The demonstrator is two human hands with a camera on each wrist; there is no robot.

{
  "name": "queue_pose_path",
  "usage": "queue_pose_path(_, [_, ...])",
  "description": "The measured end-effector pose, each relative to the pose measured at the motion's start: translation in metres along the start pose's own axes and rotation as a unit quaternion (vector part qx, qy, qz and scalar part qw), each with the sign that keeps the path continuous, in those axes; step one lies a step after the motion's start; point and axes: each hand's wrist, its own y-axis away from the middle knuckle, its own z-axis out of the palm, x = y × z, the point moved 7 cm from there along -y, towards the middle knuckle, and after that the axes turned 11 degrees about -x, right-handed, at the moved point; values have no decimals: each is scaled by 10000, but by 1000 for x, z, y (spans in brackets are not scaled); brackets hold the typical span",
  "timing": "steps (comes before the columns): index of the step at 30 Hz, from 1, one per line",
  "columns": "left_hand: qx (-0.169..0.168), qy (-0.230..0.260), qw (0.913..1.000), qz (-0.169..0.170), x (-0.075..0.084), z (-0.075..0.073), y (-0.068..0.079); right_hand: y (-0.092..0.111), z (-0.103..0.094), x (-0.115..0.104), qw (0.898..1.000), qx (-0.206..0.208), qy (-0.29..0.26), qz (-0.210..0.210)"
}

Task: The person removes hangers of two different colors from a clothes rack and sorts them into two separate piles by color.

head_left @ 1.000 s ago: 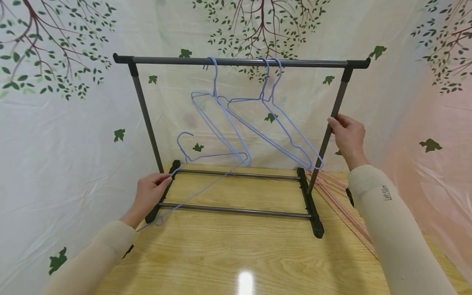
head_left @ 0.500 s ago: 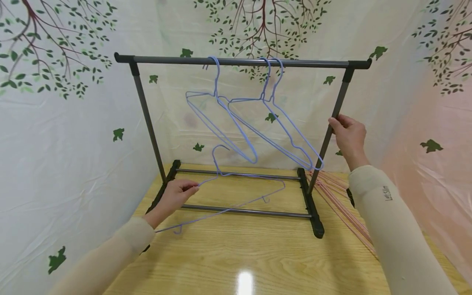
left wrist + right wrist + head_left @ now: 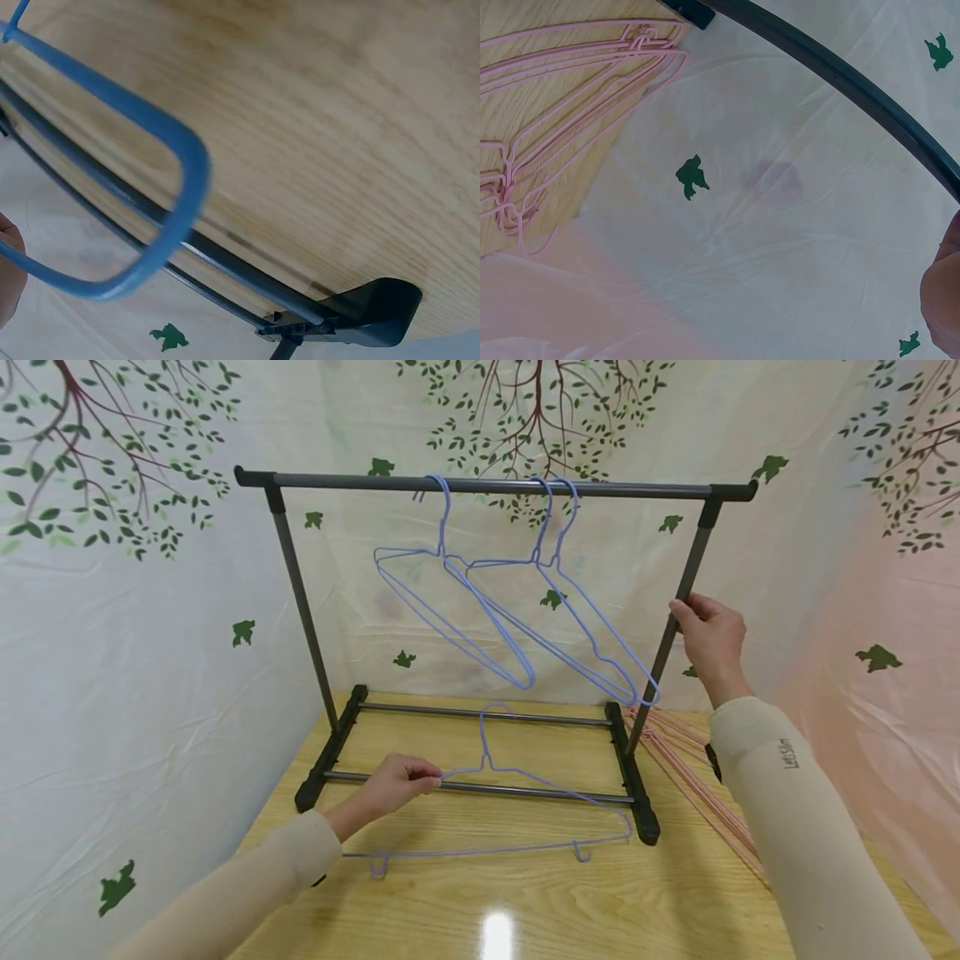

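Observation:
My left hand [image 3: 397, 787] pinches a blue hanger [image 3: 483, 735] by its left shoulder, low in front of the rack's base. The hook points up, and two small hooks hang from the bottom bar. In the left wrist view, one rounded end of this hanger [image 3: 196, 161] looms close, with a bit of the hand [image 3: 7, 274] at the left edge. My right hand [image 3: 712, 635] grips the right upright [image 3: 692, 556] of a dark garment rack. Several blue hangers [image 3: 487, 610] hang from the rack's top rail [image 3: 330, 482].
Pink hangers [image 3: 701, 777] lie in a bunch on the wooden table [image 3: 420, 918], right of the rack; the right wrist view shows the pink hangers [image 3: 654, 46] too. The rack's base [image 3: 645, 814] stands on the table. Leaf-patterned sheets [image 3: 150, 693] surround it.
My left hand has carried the blue hanger rightward and down, out to the front of the rack's base. The leftmost hanging hanger has swung slightly. My right hand stays on the upright.

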Motion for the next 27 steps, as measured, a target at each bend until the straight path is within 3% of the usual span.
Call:
queue_pose_path(5, [-359, -107, 9992, -153, -9, 17, -3, 0, 0, 1, 10000, -31, -7, 13])
queue_pose_path(12, [-910, -417, 9949, -114, -11, 35, -2, -1, 0, 0, 10000, -11, -2, -38])
queue_pose_path(18, [-1030, -1038, 9892, 74, -10, 46, -1, 0, -1, -1, 10000, -12, -4, -41])
queue_pose_path(27, [-1248, -1637, 9786, 3, -14, 62, 2, 2, 0, -1, 10000, -85, 5, 26])
